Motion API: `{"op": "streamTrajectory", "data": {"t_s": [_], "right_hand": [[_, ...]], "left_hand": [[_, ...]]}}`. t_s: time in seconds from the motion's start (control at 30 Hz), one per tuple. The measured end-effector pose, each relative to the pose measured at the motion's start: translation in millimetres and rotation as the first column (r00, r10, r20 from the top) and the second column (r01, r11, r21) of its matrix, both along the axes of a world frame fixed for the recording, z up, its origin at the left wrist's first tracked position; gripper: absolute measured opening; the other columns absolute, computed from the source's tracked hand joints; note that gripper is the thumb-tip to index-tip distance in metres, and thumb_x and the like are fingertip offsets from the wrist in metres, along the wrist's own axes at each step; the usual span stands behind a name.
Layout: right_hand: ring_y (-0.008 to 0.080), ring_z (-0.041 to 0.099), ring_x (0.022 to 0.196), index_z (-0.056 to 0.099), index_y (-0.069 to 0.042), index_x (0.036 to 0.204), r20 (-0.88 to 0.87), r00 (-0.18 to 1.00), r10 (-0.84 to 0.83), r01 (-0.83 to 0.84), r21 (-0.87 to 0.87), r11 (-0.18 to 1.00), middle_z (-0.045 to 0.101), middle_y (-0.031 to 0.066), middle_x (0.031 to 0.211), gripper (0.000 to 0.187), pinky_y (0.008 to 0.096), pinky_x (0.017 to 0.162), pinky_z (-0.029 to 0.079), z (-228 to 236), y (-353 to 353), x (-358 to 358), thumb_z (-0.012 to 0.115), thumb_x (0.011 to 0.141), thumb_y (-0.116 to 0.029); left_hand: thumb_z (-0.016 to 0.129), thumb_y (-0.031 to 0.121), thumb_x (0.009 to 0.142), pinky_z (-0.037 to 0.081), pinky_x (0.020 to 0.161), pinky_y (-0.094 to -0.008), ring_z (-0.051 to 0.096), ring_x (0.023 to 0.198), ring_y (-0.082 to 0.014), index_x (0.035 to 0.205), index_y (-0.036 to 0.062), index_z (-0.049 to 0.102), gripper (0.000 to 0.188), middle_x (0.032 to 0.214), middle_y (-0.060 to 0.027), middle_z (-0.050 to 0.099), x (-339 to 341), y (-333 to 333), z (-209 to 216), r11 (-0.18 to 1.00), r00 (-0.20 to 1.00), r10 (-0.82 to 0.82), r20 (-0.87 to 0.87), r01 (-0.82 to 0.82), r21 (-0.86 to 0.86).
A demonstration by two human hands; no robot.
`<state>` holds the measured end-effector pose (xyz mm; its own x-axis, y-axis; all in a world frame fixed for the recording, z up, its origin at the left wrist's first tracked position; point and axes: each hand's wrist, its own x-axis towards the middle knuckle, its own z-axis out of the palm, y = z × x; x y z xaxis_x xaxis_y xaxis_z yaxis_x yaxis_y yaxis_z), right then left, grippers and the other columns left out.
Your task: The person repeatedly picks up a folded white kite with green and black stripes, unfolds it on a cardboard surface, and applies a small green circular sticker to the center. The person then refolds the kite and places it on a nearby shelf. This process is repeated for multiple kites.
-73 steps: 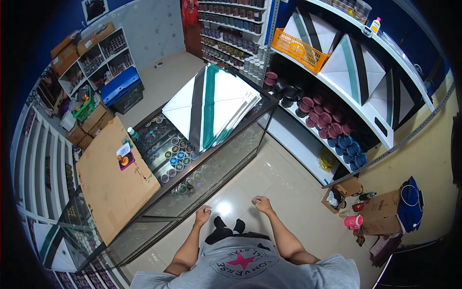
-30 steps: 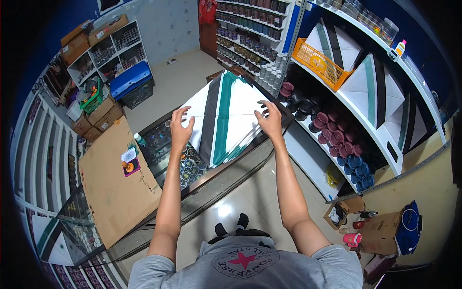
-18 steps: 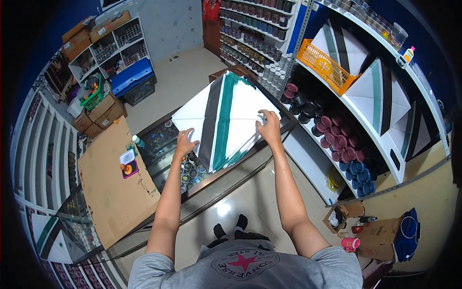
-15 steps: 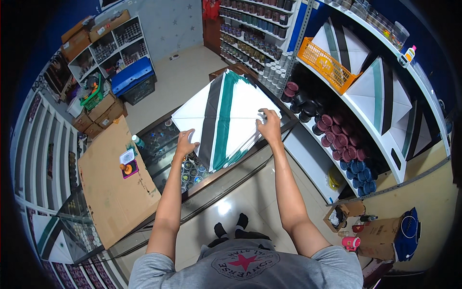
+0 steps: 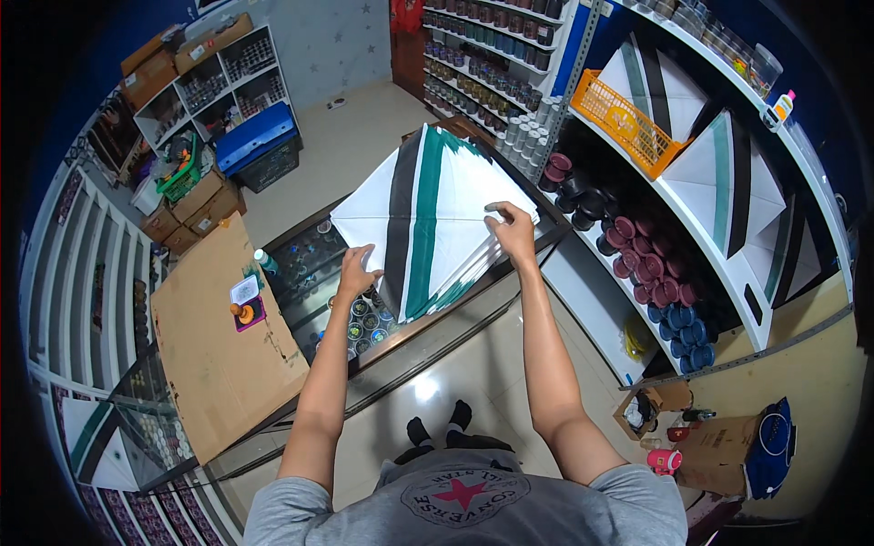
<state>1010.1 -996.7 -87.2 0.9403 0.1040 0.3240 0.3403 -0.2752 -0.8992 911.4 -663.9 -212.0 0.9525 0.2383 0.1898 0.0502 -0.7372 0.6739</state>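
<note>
A stack of diamond-shaped white kites (image 5: 460, 191) with a black stripe and a green stripe lies on the glass-topped counter. Several layers show, slightly fanned, along its lower right edge. My left hand (image 5: 359, 270) rests at the lower left edge, thumb apart from the fingers, touching the sheets. Over the right part of the stack, my right hand (image 5: 514, 235) has its fingers bent and thumb close to them, pinching at the top kite. One fingertip looks dark. Whatever lies beneath the stack is hidden.
Left of the stack lies a cardboard sheet (image 5: 205, 350) holding an orange-handled stamp (image 5: 244, 314), a white pad (image 5: 244, 290) and a small bottle (image 5: 265, 260). More kites (image 5: 724, 187) and an orange basket (image 5: 628, 123) stand on the right shelf (image 5: 728, 268). Round jars (image 5: 369, 323) show under the glass.
The top kite has shifted slightly, and the layers at the lower right look more fanned. Both hands stay at nearly the same places on the stack. The whole view has moved a little.
</note>
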Motion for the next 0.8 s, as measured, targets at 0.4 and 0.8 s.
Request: {"op": "streamTrajectory", "data": {"t_s": [0.4,0.8], "right_hand": [[0.0051,0.04,0.054,0.073,-0.009,0.096,-0.055,0.998,-0.01,0.008,-0.031,0.999,0.064,-0.0021,0.073,0.023,0.0236,0.052,0.036,20,9,-21,0.067,0.074,-0.008],[0.0035,0.033,0.057,0.073,-0.007,0.096,-0.084,0.996,-0.015,0.022,0.077,0.997,0.049,-0.0066,0.064,0.019,0.0227,0.051,0.026,52,-14,-39,0.069,0.078,-0.005]], "left_hand": [[0.076,0.023,0.075,0.043,0.097,-0.0389,0.052,0.112,-0.0324,0.125,0.0126,0.059,0.053,0.119,-0.0154,0.054,-7,1,3,0.996,0.996,0.032,0.085,-0.025,-0.09],[0.065,0.025,0.09,0.047,0.09,-0.0333,0.058,0.107,-0.0239,0.129,0.0154,0.057,0.041,0.126,-0.015,0.052,5,45,14,0.96,0.942,0.23,0.243,-0.18,-0.214]]}}
